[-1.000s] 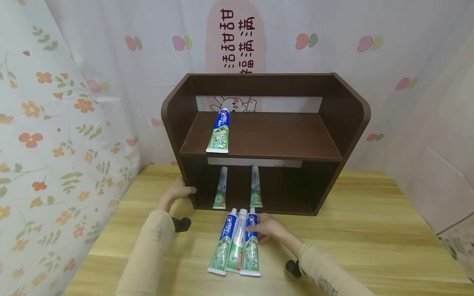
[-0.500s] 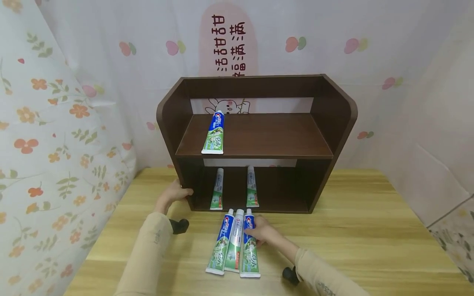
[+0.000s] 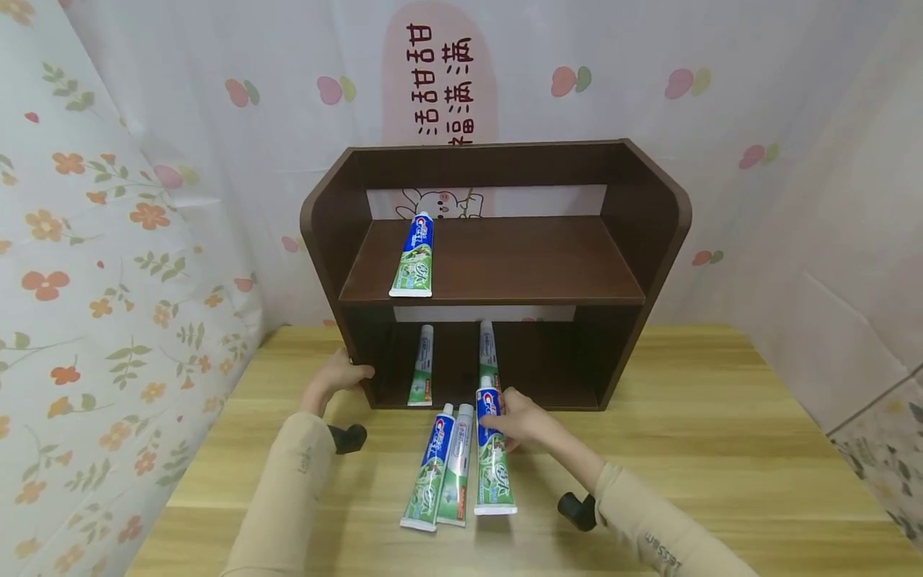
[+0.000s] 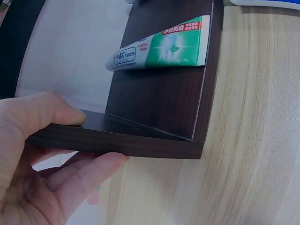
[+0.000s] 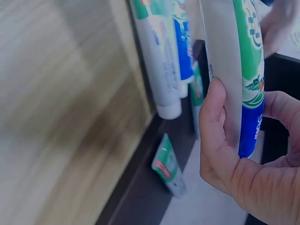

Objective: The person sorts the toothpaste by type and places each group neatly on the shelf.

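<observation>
1. Nearest, a blue-and-green tube (image 3: 429, 477) overlaps a silver-and-green tube (image 3: 456, 473) on the wooden table (image 3: 721, 449), caps just short of the shelf's front edge; a strip of wood separates them from the held tube (image 3: 494, 477).
2. The right hand (image 3: 525, 418) pinches the held tube between thumb and fingers, off the wood, its cap end overlapping the front edge in the head view.
3. The left hand (image 3: 337, 377) clasps the left side panel of the brown shelf unit (image 3: 534, 260), thumb inside, fingers outside.
4. On the lower deck lie a left slim tube (image 3: 421, 365) and a right slim tube (image 3: 488, 349); the deck continues rightward to the side panel.
5. Above, the upper-deck tube (image 3: 414, 256) lies left, its crimped end at the edge.
6. Streaky pale wood extends both sides; floral cloth (image 3: 108, 320) hangs left, fruit-printed cloth (image 3: 562, 36) behind.
</observation>
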